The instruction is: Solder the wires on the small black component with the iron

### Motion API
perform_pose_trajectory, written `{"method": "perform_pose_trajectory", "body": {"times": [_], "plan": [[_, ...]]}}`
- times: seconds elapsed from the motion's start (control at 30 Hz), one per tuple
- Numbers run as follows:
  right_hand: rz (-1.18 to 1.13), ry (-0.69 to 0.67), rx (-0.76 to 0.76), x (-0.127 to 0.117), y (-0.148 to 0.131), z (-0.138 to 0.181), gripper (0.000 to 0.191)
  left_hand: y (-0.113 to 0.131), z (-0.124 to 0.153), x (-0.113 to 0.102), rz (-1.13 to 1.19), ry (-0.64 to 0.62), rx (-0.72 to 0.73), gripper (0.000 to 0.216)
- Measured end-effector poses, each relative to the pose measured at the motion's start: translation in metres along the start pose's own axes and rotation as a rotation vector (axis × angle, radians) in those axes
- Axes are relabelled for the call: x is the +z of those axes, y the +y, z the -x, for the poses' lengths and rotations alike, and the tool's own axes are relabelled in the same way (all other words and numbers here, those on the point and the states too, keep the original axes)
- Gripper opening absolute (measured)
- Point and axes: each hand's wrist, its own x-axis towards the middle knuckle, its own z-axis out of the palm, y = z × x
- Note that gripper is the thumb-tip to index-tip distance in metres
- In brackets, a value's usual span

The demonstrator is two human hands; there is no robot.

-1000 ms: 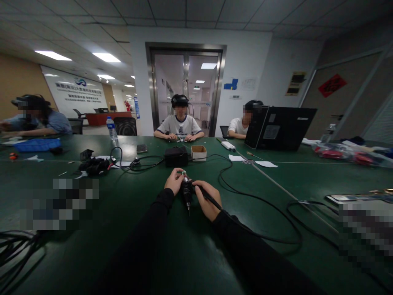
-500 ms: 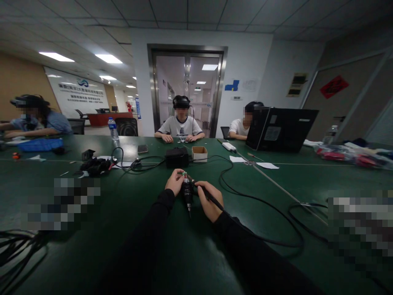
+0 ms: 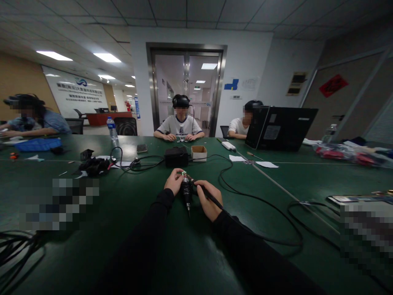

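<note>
Little changed, work apparently steadied: circuit board [image 3: 184,173] pinched by left hand [image 3: 173,181]; at four o'clock, pen-shaped tool [image 3: 215,201] gripped by right hand [image 3: 208,206].

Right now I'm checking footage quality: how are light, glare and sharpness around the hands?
Head view: dim overall despite bright ceiling lights; head view: pale sheen on the green table between the black sleeves; head view: the small green part by the left hand is too small and soft for detail.
</note>
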Motion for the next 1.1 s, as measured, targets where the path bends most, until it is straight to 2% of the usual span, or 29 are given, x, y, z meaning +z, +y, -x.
{"method": "perform_pose_trajectory", "body": {"times": [0.53, 0.83, 1.1], "plan": [[0.003, -0.019, -0.031, 0.0002, -0.002, 0.0008, 0.019, 0.0078, 0.0025, 0.0029, 0.028, 0.012, -0.015, 0.021], [0.028, -0.056, -0.045, -0.0005, -0.0032, 0.0001, 0.021, 0.0032, -0.0005, 0.002, 0.032, 0.006, -0.009, 0.021], [0.051, 0.006, -0.021, -0.002, -0.0046, 0.0011, 0.02, 0.0005, -0.0006, 0.0015, 0.026, 0.033, -0.034, 0.023]]}}
